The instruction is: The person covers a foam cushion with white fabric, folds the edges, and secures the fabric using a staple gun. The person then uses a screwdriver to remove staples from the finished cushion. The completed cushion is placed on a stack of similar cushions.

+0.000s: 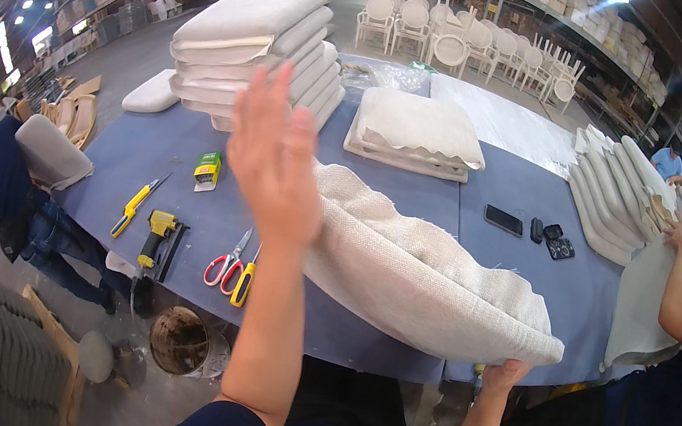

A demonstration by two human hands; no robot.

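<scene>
A seat cushion in cream woven fabric is tilted up on its edge over the table, its loose, frayed fabric rim running wavy along the upper side. My right hand grips its lower right corner from beneath; part of the fingers is hidden by the cushion. Raised at the cushion's left end is my left hand, its fingers stretched out, slightly blurred and holding nothing. Below and left of it lie red-handled scissors, a yellow-handled tool, a yellow-black staple gun and a yellow cutter knife.
A blue-covered table bears a tall cushion stack, a lower stack, a small green-yellow box and a phone. Co-workers handle cushions at both sides. On the floor stands a dirty bucket.
</scene>
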